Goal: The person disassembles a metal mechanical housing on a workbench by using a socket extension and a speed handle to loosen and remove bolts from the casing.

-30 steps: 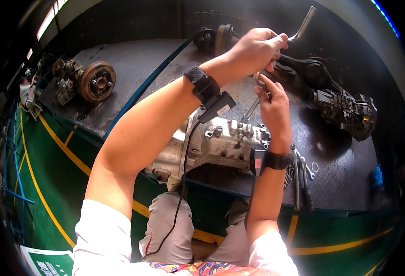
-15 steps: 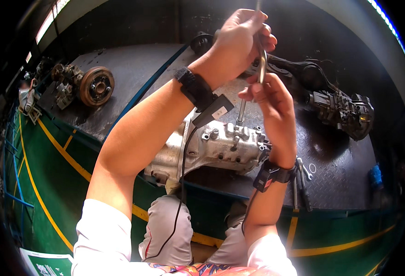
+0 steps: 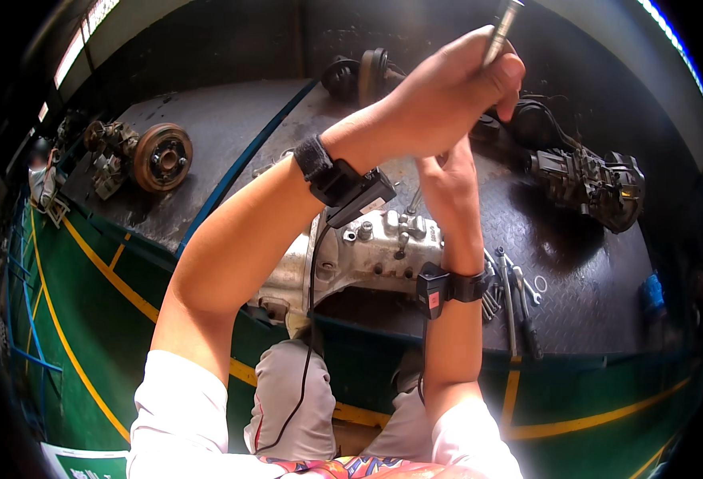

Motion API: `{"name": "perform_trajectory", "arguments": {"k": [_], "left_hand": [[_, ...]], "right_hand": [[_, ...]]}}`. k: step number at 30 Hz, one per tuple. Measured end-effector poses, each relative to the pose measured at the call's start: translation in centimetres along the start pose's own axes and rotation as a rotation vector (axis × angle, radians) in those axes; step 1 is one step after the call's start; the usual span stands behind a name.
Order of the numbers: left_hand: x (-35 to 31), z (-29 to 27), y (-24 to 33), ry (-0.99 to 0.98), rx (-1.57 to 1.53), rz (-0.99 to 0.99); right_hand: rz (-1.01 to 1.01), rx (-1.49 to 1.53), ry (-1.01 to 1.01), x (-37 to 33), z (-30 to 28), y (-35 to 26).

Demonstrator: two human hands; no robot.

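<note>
My left hand (image 3: pixel 467 84) is closed round the upper part of a crank-shaped metal wrench (image 3: pixel 502 28), whose tip sticks out above the fist. Below it my right hand (image 3: pixel 450 184) reaches up to the wrench's middle, closed at its bent part; the left hand hides most of its fingers. The wrench's thin lower shaft slants down to the top of a silver gearbox housing (image 3: pixel 347 267). This housing lies on the bench in front of me, with bolts and bosses on its upper face.
Wrenches (image 3: pixel 519 295) and several small metal pieces (image 3: pixel 491 302) lie right of the housing on the dark metal bench (image 3: pixel 591 307). A dark gearbox (image 3: pixel 591 188) stands far right, a blue object (image 3: pixel 652 297) at the right edge. A rusty brake drum assembly (image 3: pixel 162 157) sits far left.
My left hand has moved right and slightly down, swinging the wrench's top to the right. My right hand has shifted slightly left, its fingers now behind the left hand. The housing stays put.
</note>
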State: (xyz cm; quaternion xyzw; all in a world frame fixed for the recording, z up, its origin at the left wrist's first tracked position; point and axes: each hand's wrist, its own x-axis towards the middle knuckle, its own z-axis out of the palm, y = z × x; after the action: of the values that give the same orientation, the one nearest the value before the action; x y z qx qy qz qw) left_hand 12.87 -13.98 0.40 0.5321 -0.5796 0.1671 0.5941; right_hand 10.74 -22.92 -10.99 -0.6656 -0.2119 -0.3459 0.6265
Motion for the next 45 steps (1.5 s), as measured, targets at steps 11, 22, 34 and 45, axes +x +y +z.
{"name": "perform_trajectory", "arguments": {"k": [11, 22, 34, 45], "left_hand": [[-0.5, -0.8, 0.5, 0.158, 0.419, -0.450], [0.0, -1.8, 1.1, 0.285, -0.108, -0.365], [-1.5, -1.8, -2.9, -0.048, 0.227, -0.362], [-1.4, -0.2, 1.8, -0.032, 0.002, -0.061]], "right_hand": [[0.073, 0.159, -0.407, -0.7, -1.9, -3.0], [0.011, -0.100, 0.014, 1.5, -5.2, -1.4], [0.067, -0.002, 0.031, 0.6, -0.7, -1.9], [0.250, -0.025, 0.043, 0.7, -1.0, -1.2]]}}
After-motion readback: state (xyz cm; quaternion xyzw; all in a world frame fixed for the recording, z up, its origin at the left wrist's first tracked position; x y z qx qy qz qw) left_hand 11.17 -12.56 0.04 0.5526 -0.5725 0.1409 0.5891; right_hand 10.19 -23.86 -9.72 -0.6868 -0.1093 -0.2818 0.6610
